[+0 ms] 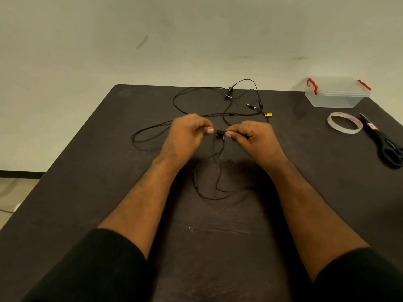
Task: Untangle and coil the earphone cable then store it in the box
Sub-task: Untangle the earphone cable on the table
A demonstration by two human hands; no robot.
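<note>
Both hands, left hand (187,131) and right hand (250,136), pinch the cable (220,136) between them, its loops trailing away across the bench (87,171) toward the far-right box (337,94).

Scissors (387,147): handles cut off by the right edge. Cable (220,149): run hidden under both hands' fingers (234,136). Box (337,92): contents indiscernible through cloudy walls.

The earphone cable (218,110) sprawls mid-table (87,171); box (337,94), tape roll (345,123) and scissors (383,144) lie far right.
</note>
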